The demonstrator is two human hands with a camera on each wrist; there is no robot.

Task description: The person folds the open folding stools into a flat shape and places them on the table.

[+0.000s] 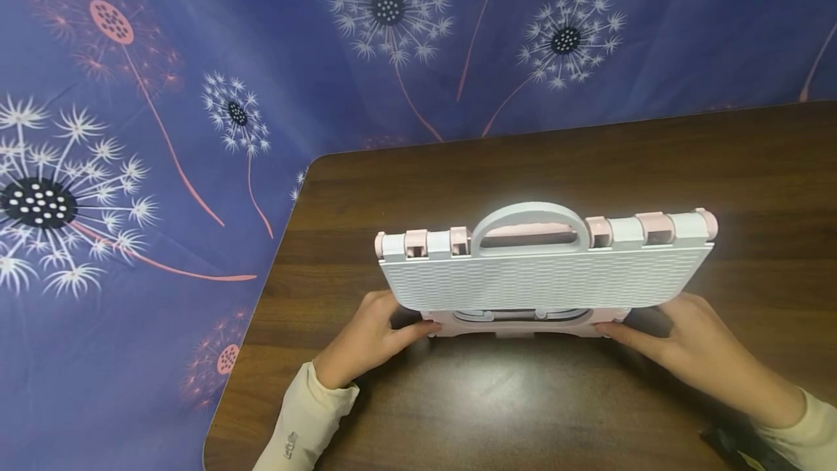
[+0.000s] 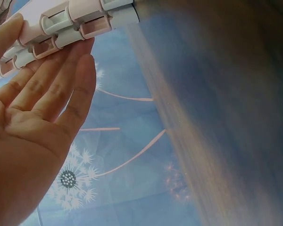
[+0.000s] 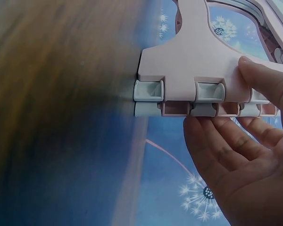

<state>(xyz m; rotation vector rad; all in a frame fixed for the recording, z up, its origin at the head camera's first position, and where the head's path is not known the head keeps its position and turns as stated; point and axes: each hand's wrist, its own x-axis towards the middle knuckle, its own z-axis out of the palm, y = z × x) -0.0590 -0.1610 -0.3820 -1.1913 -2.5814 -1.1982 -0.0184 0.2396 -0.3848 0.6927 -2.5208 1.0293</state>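
A pink-and-white folding plastic stand (image 1: 536, 278) with a carrying handle (image 1: 531, 211) stands on the wooden table, handle up. Its ribbed white panel leans toward me, and a pink part with curved cutouts shows below. My left hand (image 1: 375, 329) grips the left side low down, thumb on the pink part and fingers along the hinged edge. On the opposite side, my right hand (image 1: 693, 344) holds it the same way. In the right wrist view, the fingers (image 3: 221, 146) lie against the white and pink hinge knuckles (image 3: 210, 92). The ribbed panel hides parts of both hands.
The brown wooden table (image 1: 353, 202) has a rounded left corner. A blue cloth with dandelion prints (image 1: 288, 49) hangs behind it and along the left. A dark object (image 1: 739, 445) lies partly under the right sleeve at the front.
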